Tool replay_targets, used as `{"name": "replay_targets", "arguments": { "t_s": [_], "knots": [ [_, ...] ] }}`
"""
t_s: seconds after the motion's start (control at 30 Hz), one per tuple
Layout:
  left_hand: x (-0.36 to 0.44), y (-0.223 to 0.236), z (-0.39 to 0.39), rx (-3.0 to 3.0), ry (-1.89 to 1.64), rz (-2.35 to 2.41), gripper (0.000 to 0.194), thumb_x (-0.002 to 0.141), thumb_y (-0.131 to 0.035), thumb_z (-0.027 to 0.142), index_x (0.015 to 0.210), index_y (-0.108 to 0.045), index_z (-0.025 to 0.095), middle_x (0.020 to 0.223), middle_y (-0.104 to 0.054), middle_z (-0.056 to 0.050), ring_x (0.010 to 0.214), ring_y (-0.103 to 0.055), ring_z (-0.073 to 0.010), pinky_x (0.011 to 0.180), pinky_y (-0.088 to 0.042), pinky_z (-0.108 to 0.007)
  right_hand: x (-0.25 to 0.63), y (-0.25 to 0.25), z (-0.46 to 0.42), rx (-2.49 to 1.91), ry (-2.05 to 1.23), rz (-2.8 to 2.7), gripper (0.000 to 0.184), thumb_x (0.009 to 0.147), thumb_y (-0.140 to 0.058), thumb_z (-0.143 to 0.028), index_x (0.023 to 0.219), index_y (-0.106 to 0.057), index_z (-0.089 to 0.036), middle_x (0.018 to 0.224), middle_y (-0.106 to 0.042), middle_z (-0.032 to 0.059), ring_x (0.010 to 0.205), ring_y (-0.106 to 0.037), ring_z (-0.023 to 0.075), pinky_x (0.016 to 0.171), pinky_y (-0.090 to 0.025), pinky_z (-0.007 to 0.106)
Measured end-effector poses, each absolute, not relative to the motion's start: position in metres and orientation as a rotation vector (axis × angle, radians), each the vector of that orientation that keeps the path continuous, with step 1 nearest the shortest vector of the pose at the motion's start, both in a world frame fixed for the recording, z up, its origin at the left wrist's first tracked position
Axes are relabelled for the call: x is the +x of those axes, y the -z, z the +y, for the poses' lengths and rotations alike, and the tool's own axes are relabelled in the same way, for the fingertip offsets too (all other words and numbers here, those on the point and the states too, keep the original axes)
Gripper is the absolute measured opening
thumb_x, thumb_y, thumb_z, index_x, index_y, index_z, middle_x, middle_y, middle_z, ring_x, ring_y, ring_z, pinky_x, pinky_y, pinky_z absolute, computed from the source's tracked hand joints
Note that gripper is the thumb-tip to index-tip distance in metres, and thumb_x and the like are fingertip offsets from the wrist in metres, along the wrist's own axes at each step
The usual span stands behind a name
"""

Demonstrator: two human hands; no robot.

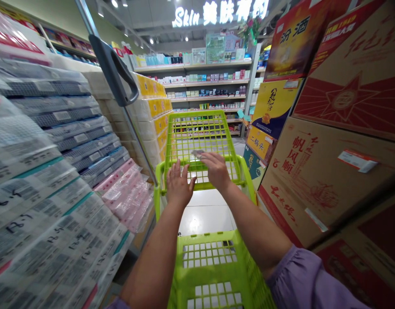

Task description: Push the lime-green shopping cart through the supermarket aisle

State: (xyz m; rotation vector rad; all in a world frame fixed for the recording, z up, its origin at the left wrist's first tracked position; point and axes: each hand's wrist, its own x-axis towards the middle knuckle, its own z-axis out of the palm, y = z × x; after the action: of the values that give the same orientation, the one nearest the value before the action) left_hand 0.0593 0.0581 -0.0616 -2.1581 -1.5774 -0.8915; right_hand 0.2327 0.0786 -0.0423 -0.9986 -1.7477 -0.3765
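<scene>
A bright green plastic shopping cart (171, 169) stands in a shop aisle in front of me, with a second green basket (213, 274) lower and nearer. My left hand (178, 183) is stretched out flat, fingers up, close to the upper basket's near rim. My right hand (216, 169) reaches over the same rim, fingers curled round a small pale item (197, 152) that I cannot name.
Wrapped tissue packs (55, 180) are stacked high on the left. Red and brown cartons (316, 171) pile up on the right. A grey trolley handle (115, 71) on a metal pole rises at the left. Shelves of skincare goods (206, 79) close the aisle's far end.
</scene>
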Motion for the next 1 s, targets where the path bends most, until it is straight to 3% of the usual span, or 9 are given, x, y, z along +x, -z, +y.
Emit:
{"name": "replay_targets", "arguments": {
  "t_s": [0.13, 0.27, 0.33, 0.43, 0.53, 0.67, 0.87, 1.0],
  "knots": [
    [0.06, 0.06, 0.057, -2.16, 0.881, -1.591, 0.051, 0.091, -0.048, 0.043, 0.136, -0.048, 0.018, 0.156, -0.027, -0.012, 0.141, -0.029, -0.0304, 0.116, -0.023, -0.048, 0.256, 0.038, 0.08, -1.288, 0.461, -1.409, 0.056, 0.082, -0.037, -0.002, 0.133, -0.054, -0.018, 0.119, -0.066, 0.0095, 0.116, -0.053, 0.0226, 0.102, -0.04, 0.045],
    [0.061, 0.058, 0.056, -2.159, 0.875, -1.606, 0.051, 0.091, -0.047, 0.042, 0.136, -0.049, 0.018, 0.156, -0.028, -0.012, 0.141, -0.03, -0.0304, 0.116, -0.024, -0.048, 0.251, 0.037, 0.082, -1.412, 0.469, -1.458, 0.051, 0.079, -0.046, -0.011, 0.128, -0.058, -0.011, 0.141, -0.05, 0.0139, 0.135, -0.033, 0.031, 0.11, -0.03, 0.052],
    [0.061, 0.058, 0.056, -2.158, 0.872, -1.603, 0.051, 0.092, -0.047, 0.043, 0.136, -0.049, 0.017, 0.155, -0.029, -0.012, 0.141, -0.029, -0.0307, 0.116, -0.024, -0.049, 0.247, 0.036, 0.083, -1.417, 0.436, -1.49, 0.049, 0.081, -0.046, -0.017, 0.128, -0.058, -0.012, 0.142, -0.049, 0.0128, 0.138, -0.028, 0.0313, 0.111, -0.027, 0.054],
    [0.06, 0.059, 0.057, -2.161, 0.867, -1.584, 0.052, 0.092, -0.046, 0.043, 0.137, -0.048, 0.017, 0.154, -0.032, -0.01, 0.141, -0.029, -0.0312, 0.116, -0.023, -0.049, 0.249, 0.033, 0.084, -1.379, 0.346, -1.49, 0.045, 0.088, -0.037, -0.02, 0.128, -0.058, -0.018, 0.135, -0.056, 0.0079, 0.134, -0.036, 0.025, 0.111, -0.029, 0.051],
    [0.06, 0.059, 0.057, -2.167, 0.864, -1.579, 0.052, 0.092, -0.045, 0.043, 0.137, -0.047, 0.018, 0.153, -0.034, -0.009, 0.141, -0.029, -0.0312, 0.115, -0.024, -0.05, 0.254, 0.034, 0.085, -1.35, 0.311, -1.437, 0.048, 0.089, -0.034, -0.017, 0.132, -0.054, -0.016, 0.132, -0.058, 0.0092, 0.129, -0.043, 0.0213, 0.11, -0.033, 0.045],
    [0.06, 0.06, 0.058, -2.156, 0.872, -1.561, 0.051, 0.092, -0.045, 0.043, 0.137, -0.048, 0.018, 0.153, -0.034, -0.009, 0.14, -0.031, -0.0317, 0.114, -0.026, -0.05, 0.245, 0.037, 0.081, -1.377, 0.379, -1.441, 0.049, 0.084, -0.038, -0.01, 0.129, -0.058, -0.017, 0.14, -0.05, 0.0091, 0.133, -0.036, 0.0241, 0.11, -0.032, 0.047],
    [0.06, 0.06, 0.058, -2.145, 0.85, -1.575, 0.052, 0.092, -0.045, 0.044, 0.137, -0.047, 0.018, 0.153, -0.034, -0.009, 0.138, -0.033, -0.0323, 0.112, -0.028, -0.05, 0.237, 0.037, 0.076, -1.364, 0.332, -1.606, 0.053, 0.074, -0.044, -0.004, 0.121, -0.064, -0.018, 0.13, -0.06, 0.0073, 0.126, -0.04, 0.0253, 0.109, -0.033, 0.047],
    [0.06, 0.059, 0.057, -2.152, 0.839, -1.596, 0.052, 0.092, -0.045, 0.044, 0.138, -0.046, 0.018, 0.154, -0.032, -0.008, 0.138, -0.032, -0.0319, 0.112, -0.028, -0.05, 0.249, 0.037, 0.08, -1.353, 0.337, -1.461, 0.059, 0.076, -0.039, -0.003, 0.13, -0.057, -0.017, 0.144, -0.047, 0.0083, 0.132, -0.036, 0.0237, 0.111, -0.033, 0.046]
  ]
}}
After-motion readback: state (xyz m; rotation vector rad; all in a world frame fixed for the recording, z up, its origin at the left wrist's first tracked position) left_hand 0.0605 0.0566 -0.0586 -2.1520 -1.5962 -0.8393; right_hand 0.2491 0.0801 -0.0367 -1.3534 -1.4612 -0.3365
